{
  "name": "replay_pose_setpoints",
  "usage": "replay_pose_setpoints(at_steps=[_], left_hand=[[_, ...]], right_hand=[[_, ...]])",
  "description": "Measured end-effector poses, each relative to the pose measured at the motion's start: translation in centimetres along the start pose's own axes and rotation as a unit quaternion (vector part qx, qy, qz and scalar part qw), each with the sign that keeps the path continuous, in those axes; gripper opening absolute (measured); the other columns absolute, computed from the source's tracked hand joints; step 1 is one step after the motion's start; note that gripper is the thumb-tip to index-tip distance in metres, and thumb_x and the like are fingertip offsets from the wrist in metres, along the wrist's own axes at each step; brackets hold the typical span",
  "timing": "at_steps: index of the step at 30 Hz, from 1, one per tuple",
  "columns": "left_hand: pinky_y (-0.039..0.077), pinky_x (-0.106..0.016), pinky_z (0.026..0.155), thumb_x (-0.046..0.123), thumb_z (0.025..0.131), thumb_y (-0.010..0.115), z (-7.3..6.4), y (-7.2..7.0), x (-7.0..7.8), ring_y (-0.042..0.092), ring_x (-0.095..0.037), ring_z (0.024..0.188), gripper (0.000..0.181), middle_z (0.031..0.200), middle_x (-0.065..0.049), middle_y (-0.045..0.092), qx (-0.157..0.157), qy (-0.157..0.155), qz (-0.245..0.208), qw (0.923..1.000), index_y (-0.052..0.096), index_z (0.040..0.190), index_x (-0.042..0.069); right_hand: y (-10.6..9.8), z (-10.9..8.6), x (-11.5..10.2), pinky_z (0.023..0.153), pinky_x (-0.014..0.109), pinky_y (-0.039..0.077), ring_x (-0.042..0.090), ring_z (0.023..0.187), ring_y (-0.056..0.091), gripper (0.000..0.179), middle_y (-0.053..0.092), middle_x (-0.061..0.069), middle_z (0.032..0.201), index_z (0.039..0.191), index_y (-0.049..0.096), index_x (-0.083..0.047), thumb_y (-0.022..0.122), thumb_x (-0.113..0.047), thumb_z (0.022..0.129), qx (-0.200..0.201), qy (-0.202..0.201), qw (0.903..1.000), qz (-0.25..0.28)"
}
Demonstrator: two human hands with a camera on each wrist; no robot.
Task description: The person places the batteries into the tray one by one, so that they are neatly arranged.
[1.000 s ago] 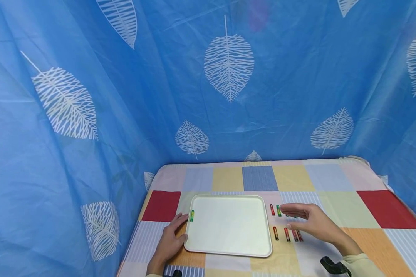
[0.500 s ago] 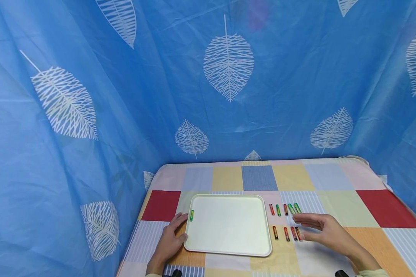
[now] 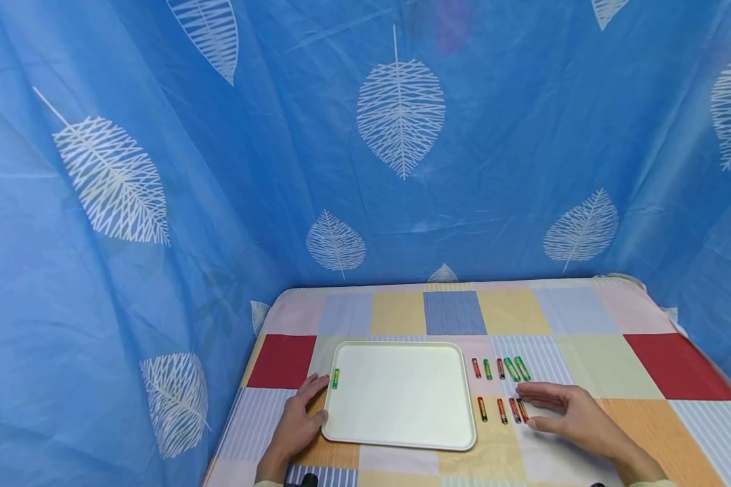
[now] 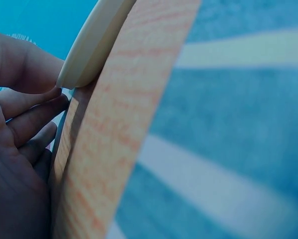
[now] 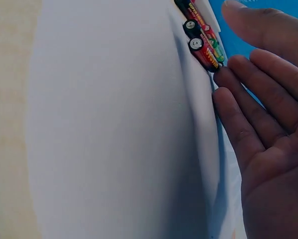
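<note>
A cream tray (image 3: 402, 399) lies on the patchwork cloth, with one small green battery (image 3: 336, 379) near its left edge. My left hand (image 3: 298, 419) rests at that edge; in the left wrist view the thumb touches the tray rim (image 4: 91, 47) and the fingers lie loosely beside it. My right hand (image 3: 579, 419), fingers loosely bent and nothing held, is just right of a black-and-red battery (image 3: 522, 410). That battery ends a lower row of several red ones. Above it, an upper row has red batteries, a small green battery (image 3: 487, 369) and two larger green batteries (image 3: 522, 368).
The table (image 3: 396, 304) is covered with a checked cloth. Blue curtains (image 3: 493, 169) with white leaf prints hang behind it and on both sides. Cloth-covered table surface extends behind the tray and to the right of my right hand.
My right hand has drawn back to the right and nearer to me, uncovering the larger green batteries and the lower row's end. The left hand and tray look unmoved.
</note>
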State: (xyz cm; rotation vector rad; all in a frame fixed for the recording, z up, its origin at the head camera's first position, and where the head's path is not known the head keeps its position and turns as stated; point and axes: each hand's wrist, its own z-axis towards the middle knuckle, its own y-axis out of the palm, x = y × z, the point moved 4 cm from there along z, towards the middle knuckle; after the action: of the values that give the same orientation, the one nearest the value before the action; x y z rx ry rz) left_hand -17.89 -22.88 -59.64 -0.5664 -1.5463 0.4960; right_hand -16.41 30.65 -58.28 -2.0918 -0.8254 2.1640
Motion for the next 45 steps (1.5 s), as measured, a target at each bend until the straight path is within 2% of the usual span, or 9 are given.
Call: replay_pose_setpoints(at_steps=[7, 16, 24, 36, 40, 45], left_hand=[[0.031, -0.073, 0.127, 0.004, 0.087, 0.077, 0.0, 0.0, 0.1, 0.037, -0.047, 0.161, 0.07, 0.167, -0.018, 0.052, 0.0, 0.001, -0.005, 1.0, 0.064, 0.155, 0.016], [0.033, -0.073, 0.126, 0.005, 0.086, 0.079, -0.1, 0.0, 0.0, 0.037, -0.047, 0.162, 0.073, 0.169, -0.018, 0.049, 0.0, -0.004, 0.0, 1.0, 0.062, 0.156, 0.016], [0.031, -0.074, 0.127, 0.003, 0.087, 0.076, 0.1, 0.0, 0.1, 0.038, -0.049, 0.161, 0.07, 0.167, -0.019, 0.052, 0.003, 0.003, 0.0, 1.0, 0.063, 0.155, 0.014], [0.03, -0.075, 0.127, 0.002, 0.087, 0.076, -0.1, 0.0, 0.2, 0.036, -0.049, 0.161, 0.07, 0.167, -0.019, 0.051, -0.001, 0.002, -0.005, 1.0, 0.064, 0.154, 0.014], [0.03, -0.075, 0.127, 0.002, 0.087, 0.076, -0.1, 0.0, 0.2, 0.036, -0.048, 0.161, 0.069, 0.167, -0.019, 0.051, -0.001, 0.002, -0.007, 1.0, 0.064, 0.154, 0.014], [0.031, -0.074, 0.127, 0.002, 0.088, 0.076, -0.1, 0.0, 0.2, 0.036, -0.048, 0.161, 0.069, 0.168, -0.019, 0.05, -0.003, -0.001, -0.004, 1.0, 0.063, 0.155, 0.015]], right_hand=[[0.1, 0.1, 0.5, 0.097, 0.01, 0.055, -0.006, 0.121, 0.07, 0.058, 0.072, 0.023, 0.143, 0.143, 0.068, 0.003, 0.088, -0.017, 0.092, 0.014, -0.015, 0.9994, -0.028], [0.4, 0.1, 0.4, 0.097, 0.011, 0.054, -0.009, 0.121, 0.065, 0.06, 0.076, 0.007, 0.14, 0.14, 0.074, -0.01, 0.093, -0.026, 0.085, 0.024, 0.049, 0.9924, -0.111], [0.8, 0.1, 0.2, 0.097, 0.014, 0.056, -0.004, 0.118, 0.068, 0.055, 0.078, 0.002, 0.135, 0.137, 0.077, -0.015, 0.093, -0.023, 0.085, 0.049, 0.039, 0.9852, -0.159], [1.2, 0.2, 0.4, 0.097, 0.014, 0.056, 0.001, 0.117, 0.069, 0.051, 0.078, 0.0, 0.135, 0.135, 0.078, -0.019, 0.092, -0.02, 0.085, 0.066, 0.049, 0.9796, -0.183], [1.1, 0.1, 0.3, 0.096, 0.014, 0.056, 0.003, 0.116, 0.07, 0.051, 0.078, 0.002, 0.134, 0.134, 0.079, -0.016, 0.092, -0.02, 0.085, 0.068, 0.044, 0.9797, -0.183], [0.8, 0.0, 0.1, 0.096, 0.013, 0.056, -0.001, 0.116, 0.069, 0.05, 0.079, 0.0, 0.133, 0.134, 0.079, -0.017, 0.092, -0.021, 0.086, 0.071, 0.046, 0.9799, -0.181]])
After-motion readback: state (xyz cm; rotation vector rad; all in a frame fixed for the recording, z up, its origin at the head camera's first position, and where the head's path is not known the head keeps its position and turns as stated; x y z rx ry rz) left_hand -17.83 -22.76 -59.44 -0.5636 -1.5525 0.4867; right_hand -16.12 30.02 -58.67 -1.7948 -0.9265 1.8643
